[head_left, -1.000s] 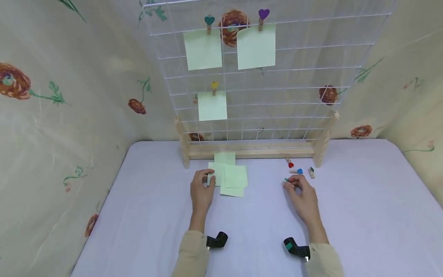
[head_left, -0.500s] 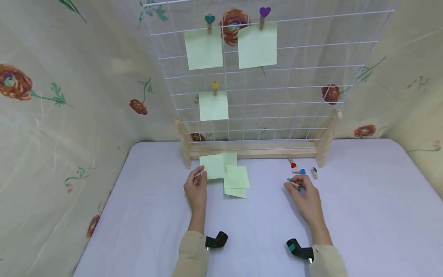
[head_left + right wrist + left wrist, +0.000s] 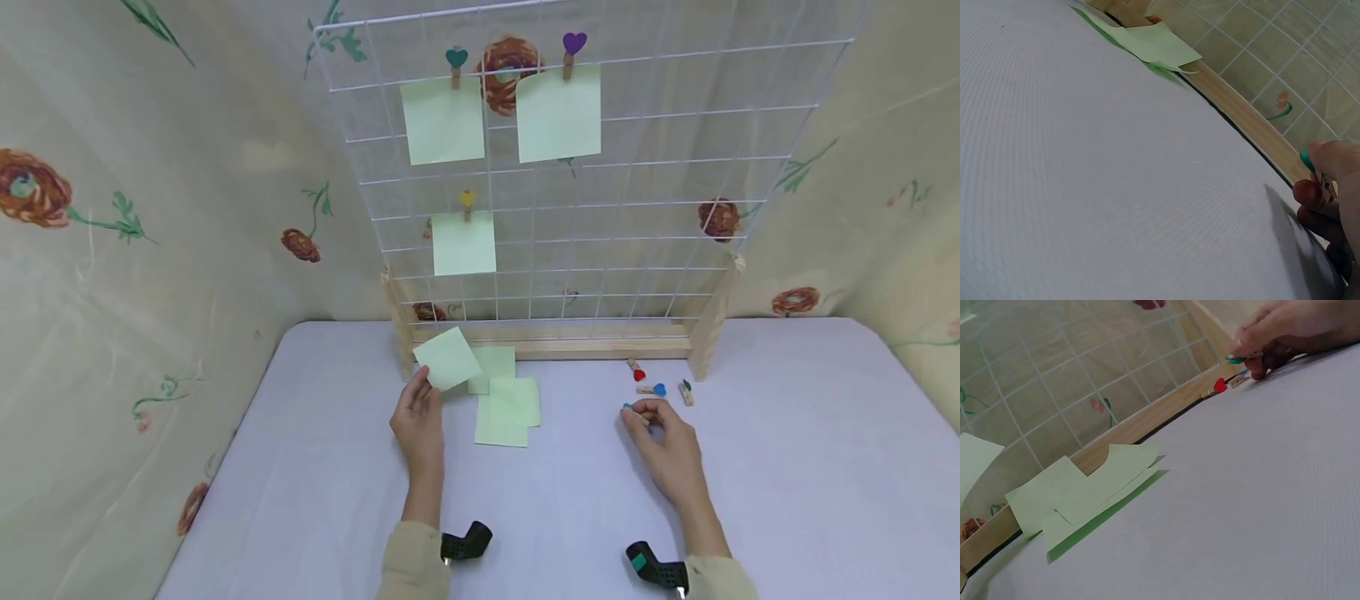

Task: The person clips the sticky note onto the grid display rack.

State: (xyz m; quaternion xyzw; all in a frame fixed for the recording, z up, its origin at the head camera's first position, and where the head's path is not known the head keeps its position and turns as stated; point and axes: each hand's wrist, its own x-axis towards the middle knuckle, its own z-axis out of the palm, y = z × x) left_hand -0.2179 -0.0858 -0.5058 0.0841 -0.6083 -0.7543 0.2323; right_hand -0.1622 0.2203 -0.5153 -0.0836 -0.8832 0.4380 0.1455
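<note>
My left hand (image 3: 420, 421) pinches a pale green paper note (image 3: 447, 358) by its lower left corner, tilted above the table. Beside it, several more green notes (image 3: 504, 412) lie overlapping on the table; they show from low down in the left wrist view. Over at the right, my right hand (image 3: 666, 442) pinches a small wooden clothespin with a teal end (image 3: 1307, 160), mostly hidden by the fingers. Just beyond that hand lie a clothespin with a red heart (image 3: 637, 374), one with a blue heart (image 3: 658, 389) and one with a dark green top (image 3: 686, 392).
A white wire grid (image 3: 637, 225) on a wooden stand (image 3: 585, 348) rises at the table's back. Three notes hang on it, by a teal heart clothespin (image 3: 456, 58), a purple one (image 3: 573, 45) and a yellow one (image 3: 468, 200). Floral cloth (image 3: 225, 275) surrounds the table (image 3: 570, 508).
My left hand has lifted one note off the pile and drawn it left, turning it. My right hand keeps its clothespin and has shifted only slightly.
</note>
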